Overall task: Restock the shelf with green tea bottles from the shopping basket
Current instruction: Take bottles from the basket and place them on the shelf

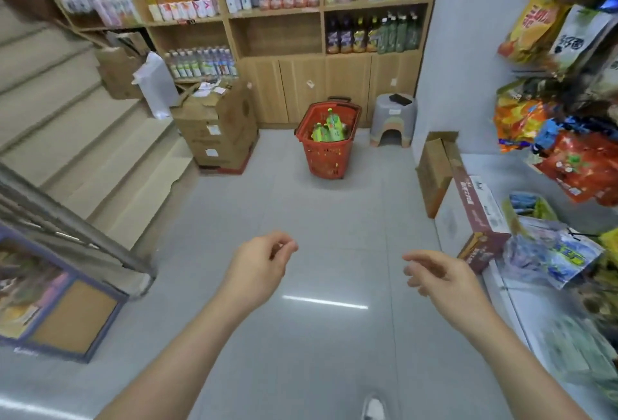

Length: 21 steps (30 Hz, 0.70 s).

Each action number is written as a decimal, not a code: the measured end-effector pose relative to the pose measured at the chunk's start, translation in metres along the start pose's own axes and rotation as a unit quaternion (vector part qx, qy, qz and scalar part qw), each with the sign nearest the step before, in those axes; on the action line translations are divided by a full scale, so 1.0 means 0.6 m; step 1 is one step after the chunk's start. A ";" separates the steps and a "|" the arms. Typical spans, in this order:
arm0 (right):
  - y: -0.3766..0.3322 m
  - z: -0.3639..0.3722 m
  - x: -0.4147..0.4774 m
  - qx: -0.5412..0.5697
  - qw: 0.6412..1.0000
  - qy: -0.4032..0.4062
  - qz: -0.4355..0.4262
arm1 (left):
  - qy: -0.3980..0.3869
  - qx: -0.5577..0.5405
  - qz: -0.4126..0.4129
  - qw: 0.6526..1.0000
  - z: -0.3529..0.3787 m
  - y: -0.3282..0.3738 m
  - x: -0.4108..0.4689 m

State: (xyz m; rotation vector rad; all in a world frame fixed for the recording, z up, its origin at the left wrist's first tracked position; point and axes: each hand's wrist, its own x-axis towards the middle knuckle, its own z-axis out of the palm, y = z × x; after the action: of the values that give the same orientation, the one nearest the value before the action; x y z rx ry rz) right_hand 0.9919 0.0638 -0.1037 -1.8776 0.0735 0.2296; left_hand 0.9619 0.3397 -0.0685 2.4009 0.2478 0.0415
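A red shopping basket stands on the floor in front of the wooden shelf unit. Several green tea bottles stick up inside the basket. One shelf compartment, above the cabinet doors and left of a row of dark bottles, holds nothing. My left hand and my right hand hang in front of me over the grey floor, far short of the basket. Both have loosely curled fingers and hold nothing.
Stacked cardboard boxes stand left of the basket, a grey plastic stool to its right. Stairs rise on the left. Snack racks and boxes line the right side. Grey floor tiles stretch between me and the basket.
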 end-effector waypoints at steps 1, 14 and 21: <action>0.000 0.004 0.047 0.056 0.998 0.009 0.031 | -0.006 -0.012 -0.004 1.000 0.005 -0.005 0.055; -0.052 0.084 0.691 0.021 0.994 -0.038 0.101 | -0.019 0.013 0.016 1.000 0.056 -0.044 0.674; -0.131 0.274 1.024 -0.057 0.997 0.030 0.029 | -0.082 0.053 0.063 0.993 0.044 -0.142 1.030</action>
State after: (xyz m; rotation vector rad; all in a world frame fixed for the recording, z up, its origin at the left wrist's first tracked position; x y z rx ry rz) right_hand 1.5863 0.2840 -0.1989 -1.9981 0.1597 0.2215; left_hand 1.5567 0.5015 -0.1685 2.5060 0.0212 -0.1131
